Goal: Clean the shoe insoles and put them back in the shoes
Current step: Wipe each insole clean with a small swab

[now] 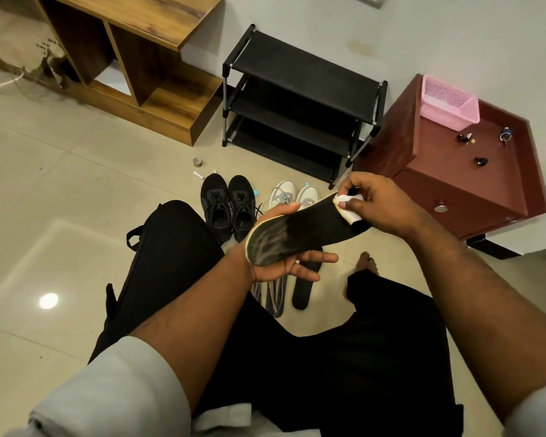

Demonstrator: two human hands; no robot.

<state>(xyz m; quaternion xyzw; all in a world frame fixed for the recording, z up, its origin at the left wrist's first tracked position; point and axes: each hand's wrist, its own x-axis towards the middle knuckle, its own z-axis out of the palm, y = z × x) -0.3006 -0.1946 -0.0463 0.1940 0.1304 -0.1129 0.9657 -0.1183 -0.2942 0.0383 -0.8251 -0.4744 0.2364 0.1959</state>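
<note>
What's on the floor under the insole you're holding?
Under the held insole, a black insole and two striped grey insoles lie on the floor. The left hand and held insole cover their upper ends.

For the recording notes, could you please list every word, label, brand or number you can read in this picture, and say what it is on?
None: no text can be read anywhere.
Black shoes: no logo legible.
White shoes: no brand legible.
Insole held by the left hand: only pale wear marks, no print.
White cloth in the right hand: blank.
</note>
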